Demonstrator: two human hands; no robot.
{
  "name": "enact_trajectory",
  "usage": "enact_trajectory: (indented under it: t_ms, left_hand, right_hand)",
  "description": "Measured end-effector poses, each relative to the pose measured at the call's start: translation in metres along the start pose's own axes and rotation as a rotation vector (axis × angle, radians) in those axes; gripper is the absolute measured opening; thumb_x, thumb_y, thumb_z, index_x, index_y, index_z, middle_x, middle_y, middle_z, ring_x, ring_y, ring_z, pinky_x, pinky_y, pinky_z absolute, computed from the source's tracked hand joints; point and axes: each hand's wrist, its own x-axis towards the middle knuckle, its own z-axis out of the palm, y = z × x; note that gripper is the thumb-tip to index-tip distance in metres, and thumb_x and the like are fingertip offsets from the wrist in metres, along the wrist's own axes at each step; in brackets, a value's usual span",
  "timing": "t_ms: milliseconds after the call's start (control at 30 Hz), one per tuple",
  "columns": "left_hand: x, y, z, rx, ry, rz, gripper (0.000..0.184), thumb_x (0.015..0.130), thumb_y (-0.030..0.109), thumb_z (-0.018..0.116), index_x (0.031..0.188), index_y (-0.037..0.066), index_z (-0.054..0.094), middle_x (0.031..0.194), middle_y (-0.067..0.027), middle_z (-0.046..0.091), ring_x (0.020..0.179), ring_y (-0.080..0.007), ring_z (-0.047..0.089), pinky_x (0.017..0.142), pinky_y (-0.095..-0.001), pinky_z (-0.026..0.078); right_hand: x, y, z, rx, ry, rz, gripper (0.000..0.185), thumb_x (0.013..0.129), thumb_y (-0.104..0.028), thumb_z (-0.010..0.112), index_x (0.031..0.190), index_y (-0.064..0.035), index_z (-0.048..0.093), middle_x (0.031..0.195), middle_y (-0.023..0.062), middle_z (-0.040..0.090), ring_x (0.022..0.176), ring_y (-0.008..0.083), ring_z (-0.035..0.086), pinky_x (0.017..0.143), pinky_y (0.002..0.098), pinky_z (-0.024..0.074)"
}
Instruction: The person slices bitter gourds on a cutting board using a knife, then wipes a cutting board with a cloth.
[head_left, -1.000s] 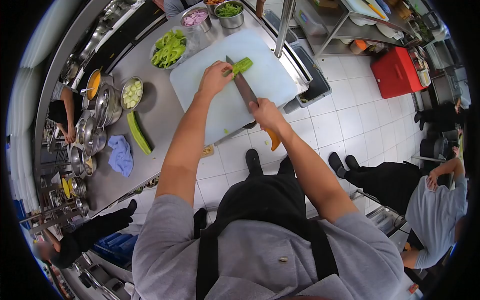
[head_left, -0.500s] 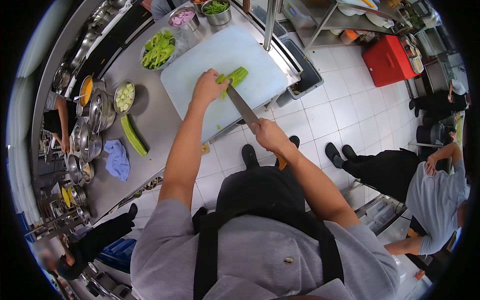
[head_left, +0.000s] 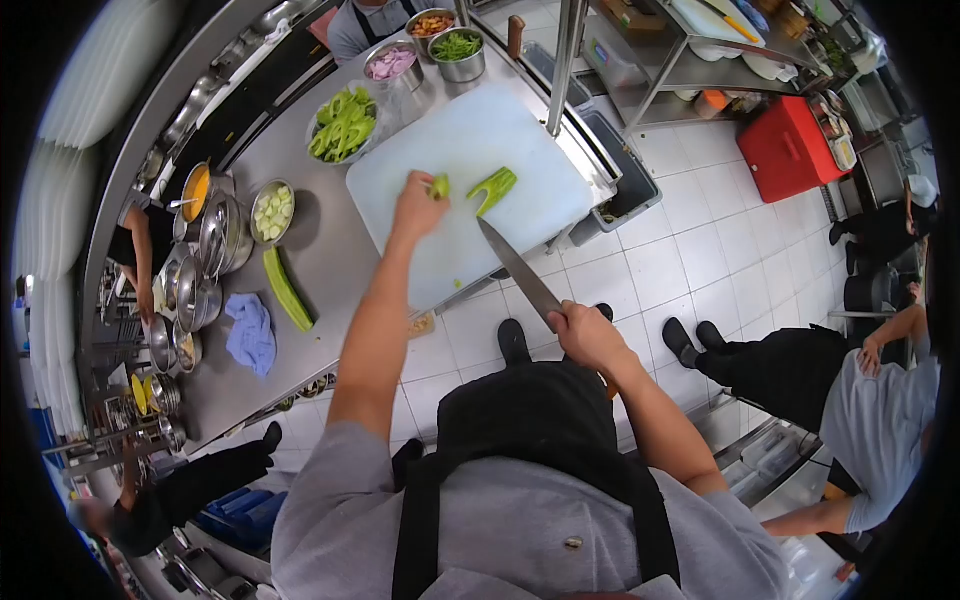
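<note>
My right hand (head_left: 585, 335) is closed round the handle of a large knife (head_left: 520, 270), its tip over the near part of the white cutting board (head_left: 400, 170). Above the board's left half, my left hand (head_left: 420, 208) pinches a small green vegetable piece (head_left: 440, 187). A larger green piece (head_left: 496, 186) with a notched end lies on the board, apart from both hands. To the upper left, a bowl holds green slices (head_left: 343, 125). A long green vegetable (head_left: 287, 289) rests on the steel counter.
A blue cloth (head_left: 251, 334), a bowl of pale chunks (head_left: 272, 212) and stacked metal bowls (head_left: 222, 235) stand left. Pots of pink slices (head_left: 390, 64) and chopped greens (head_left: 458, 46) are beyond the board. A grey bin (head_left: 625, 165) is right. Other people stand around.
My left hand has moved left with the small piece, away from the larger one. The knife has drawn back toward me, away from the larger piece.
</note>
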Motion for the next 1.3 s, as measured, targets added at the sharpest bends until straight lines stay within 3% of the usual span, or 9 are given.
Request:
enact_trajectory:
  t_ms: [100, 167, 233, 333, 367, 400, 467, 767, 1300]
  left_hand:
    - [0.057, -0.026, -0.044, -0.236, 0.169, -0.096, 0.056, 0.078, 0.02, 0.082, 0.125, 0.004, 0.057, 0.102, -0.0179, 0.072, 0.094, -0.0303, 0.071, 0.086, -0.0394, 0.056]
    - [0.075, -0.008, -0.091, -0.072, 0.408, 0.09, 0.061, 0.079, 0.024, 0.082, 0.13, 0.002, 0.057, 0.106, -0.0199, 0.072, 0.099, -0.0322, 0.071, 0.088, -0.0401, 0.056]
    - [0.119, -0.038, -0.11, 0.092, 0.7, 0.242, 0.058, 0.081, 0.029, 0.081, 0.128, 0.0, 0.061, 0.109, -0.0214, 0.072, 0.102, -0.0338, 0.07, 0.089, -0.0404, 0.056]
    - [0.085, 0.001, -0.112, 0.184, 0.591, 0.228, 0.05, 0.084, 0.032, 0.079, 0.122, 0.003, 0.067, 0.111, -0.019, 0.073, 0.102, -0.0332, 0.07, 0.089, -0.0404, 0.056]
    - [0.073, 0.006, -0.098, 0.129, 0.334, 0.246, 0.043, 0.085, 0.03, 0.078, 0.12, 0.005, 0.068, 0.111, -0.0174, 0.073, 0.101, -0.0316, 0.071, 0.089, -0.0395, 0.056]
    - [0.055, 0.008, -0.079, 0.075, 0.074, 0.256, 0.037, 0.087, 0.027, 0.077, 0.117, 0.007, 0.07, 0.11, -0.0157, 0.073, 0.1, -0.0301, 0.071, 0.088, -0.0386, 0.057]
    - [0.016, 0.016, -0.026, -0.108, -0.125, 0.316, 0.029, 0.089, 0.02, 0.075, 0.115, 0.008, 0.07, 0.112, -0.0116, 0.072, 0.101, -0.0268, 0.071, 0.086, -0.0369, 0.057]
    - [-0.032, 0.047, 0.05, -0.03, 0.092, 0.368, 0.022, 0.089, 0.01, 0.074, 0.11, 0.005, 0.069, 0.114, -0.0093, 0.068, 0.104, -0.024, 0.069, 0.09, -0.0359, 0.058]
    - [-0.029, 0.046, 0.043, -0.046, 0.007, 0.371, 0.022, 0.088, 0.013, 0.075, 0.108, 0.005, 0.07, 0.11, -0.0095, 0.068, 0.097, -0.0268, 0.068, 0.089, -0.0375, 0.056]
  right_hand:
    - [0.004, 0.002, -0.003, 0.032, -0.02, 0.006, 0.036, 0.104, -0.03, 0.052, 0.099, 0.0033, 0.065, 0.087, 0.0343, 0.068, 0.089, 0.0541, 0.066, 0.082, 0.06, 0.0518]
    - [0.005, 0.008, 0.003, 0.008, 0.022, -0.041, 0.034, 0.104, -0.028, 0.053, 0.099, 0.0044, 0.064, 0.082, 0.0329, 0.068, 0.077, 0.0506, 0.068, 0.075, 0.0572, 0.0538]
    - [0.001, -0.001, -0.006, 0.072, -0.022, -0.005, 0.035, 0.104, -0.028, 0.053, 0.098, 0.0048, 0.063, 0.077, 0.03, 0.068, 0.067, 0.0453, 0.068, 0.068, 0.0538, 0.0544]
    - [-0.003, -0.009, -0.02, 0.215, -0.07, 0.072, 0.038, 0.105, -0.03, 0.052, 0.095, 0.0055, 0.061, 0.068, 0.0236, 0.066, 0.052, 0.0339, 0.066, 0.055, 0.0469, 0.0535]
    - [0.001, -0.011, -0.023, 0.293, -0.082, 0.105, 0.04, 0.106, -0.032, 0.052, 0.093, 0.0057, 0.06, 0.065, 0.0202, 0.064, 0.045, 0.0279, 0.063, 0.049, 0.0434, 0.052]
    - [0.008, -0.011, -0.022, 0.296, -0.085, 0.109, 0.04, 0.106, -0.032, 0.052, 0.093, 0.0057, 0.06, 0.065, 0.0202, 0.064, 0.045, 0.0279, 0.063, 0.049, 0.0434, 0.052]
    - [0.036, -0.01, -0.021, 0.417, 0.129, 0.051, 0.043, 0.107, -0.034, 0.051, 0.092, 0.005, 0.06, 0.062, 0.0162, 0.062, 0.045, 0.0245, 0.062, 0.046, 0.0407, 0.0504]
    - [0.174, -0.05, -0.034, 0.477, 0.264, -0.012, 0.044, 0.106, -0.032, 0.051, 0.096, 0.0094, 0.063, 0.071, 0.0242, 0.069, 0.05, 0.0316, 0.068, 0.052, 0.0423, 0.0552]
    - [0.149, -0.041, -0.02, 0.375, 0.186, -0.025, 0.045, 0.107, -0.031, 0.047, 0.099, 0.0106, 0.063, 0.069, 0.0253, 0.068, 0.048, 0.0331, 0.066, 0.052, 0.0432, 0.0558]
